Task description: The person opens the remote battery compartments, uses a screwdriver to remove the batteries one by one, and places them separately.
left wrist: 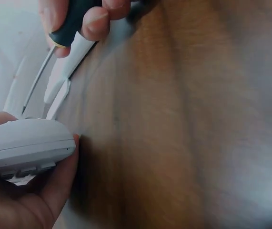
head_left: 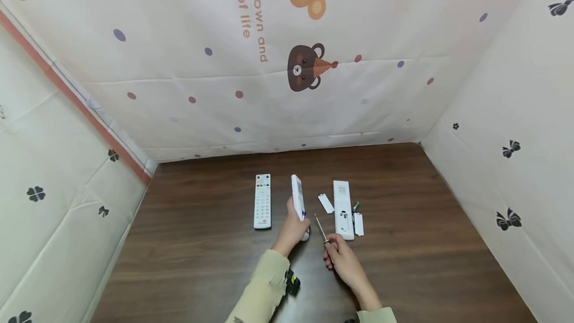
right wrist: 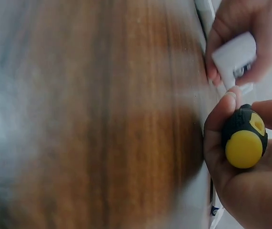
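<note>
Near: right hand [head_left: 346, 262], grip curled round dark-and-yellow screwdriver [head_left: 320, 227], tip near left hand [head_left: 292, 231], whose grip holds white remote [head_left: 298, 195] tilted over tabletop [head_left: 202, 243]. To right: small white cover [head_left: 326, 203]; second remote [head_left: 343, 203] back-up, label unreadable; green cylinder [head_left: 356, 207], another cover [head_left: 358, 224] just beside. Left: third remote [head_left: 262, 201] buttons-up, red logo illegible. Far: patterned cloth [head_left: 179, 64], partial lettering "w down and", "nt of life".

Pale cloth walls [head_left: 269, 111] — brown bear [head_left: 296, 59], dots [head_left: 239, 94], black bows [head_left: 508, 219] — around a wooden table [head_left: 193, 243].
</note>
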`<state>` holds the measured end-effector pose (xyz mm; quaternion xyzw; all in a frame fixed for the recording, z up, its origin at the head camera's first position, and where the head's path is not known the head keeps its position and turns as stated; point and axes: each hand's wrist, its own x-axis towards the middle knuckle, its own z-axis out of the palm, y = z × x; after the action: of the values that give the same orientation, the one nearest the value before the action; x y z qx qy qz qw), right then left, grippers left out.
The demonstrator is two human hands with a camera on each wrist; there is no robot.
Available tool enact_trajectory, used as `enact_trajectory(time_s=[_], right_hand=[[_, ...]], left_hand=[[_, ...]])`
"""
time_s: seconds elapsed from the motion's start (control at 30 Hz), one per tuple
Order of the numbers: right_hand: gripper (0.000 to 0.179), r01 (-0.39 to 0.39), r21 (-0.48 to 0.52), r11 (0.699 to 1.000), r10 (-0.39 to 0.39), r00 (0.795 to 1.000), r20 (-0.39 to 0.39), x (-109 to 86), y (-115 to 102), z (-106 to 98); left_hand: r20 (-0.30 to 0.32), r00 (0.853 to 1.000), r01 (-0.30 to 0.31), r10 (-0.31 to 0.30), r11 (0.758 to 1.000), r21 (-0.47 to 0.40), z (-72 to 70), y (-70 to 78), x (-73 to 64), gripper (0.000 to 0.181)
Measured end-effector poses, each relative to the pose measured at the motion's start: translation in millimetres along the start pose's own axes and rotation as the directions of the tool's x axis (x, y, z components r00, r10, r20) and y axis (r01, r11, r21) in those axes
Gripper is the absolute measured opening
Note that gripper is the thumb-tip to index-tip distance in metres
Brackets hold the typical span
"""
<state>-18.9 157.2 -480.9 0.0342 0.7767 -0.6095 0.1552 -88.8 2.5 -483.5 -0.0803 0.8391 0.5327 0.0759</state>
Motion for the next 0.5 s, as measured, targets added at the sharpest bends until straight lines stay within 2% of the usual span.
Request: enact_trajectory(time_s=[0.13, 0.23, 0.3, 0.37, 0.5], right_hand=[[0.023, -0.008, 0.073, 0.997, 0.008, 1.000, -0.006, 2.0, -0.7, -0.8], [0.024, -0.015, 0.114, 0.993, 0.018, 1.000, -0.025, 2.5, 0.3, -2.0], [0.024, -0.020, 0.129, 0.991, 0.024, 0.999, -0.034, 2.4, 0.9, -2.4], [0.025, -0.023, 0.142, 0.990, 0.029, 0.999, -0.039, 2.0, 1.9, -2.5], [0.026, -0.013, 0.175, 0.984, 0.021, 0.999, -0.045, 2.2, 4.4, -1.7]], left_hand=[[0.010, 1.000, -0.006, 0.006, 0.999, 0.042, 5.6, 13.1, 14.7, 0.082], [0.009, 1.000, -0.019, 0.018, 0.990, 0.138, 10.9, 21.8, 23.3, 0.081], [0.006, 1.000, -0.011, 0.010, 0.977, 0.213, 15.0, 27.1, 27.7, 0.081], [-0.008, 1.000, -0.008, 0.011, 0.954, 0.301, 19.5, 31.7, 31.9, 0.082], [-0.028, 1.000, 0.001, 0.010, 0.922, 0.387, 28.6, 37.2, 39.2, 0.082]])
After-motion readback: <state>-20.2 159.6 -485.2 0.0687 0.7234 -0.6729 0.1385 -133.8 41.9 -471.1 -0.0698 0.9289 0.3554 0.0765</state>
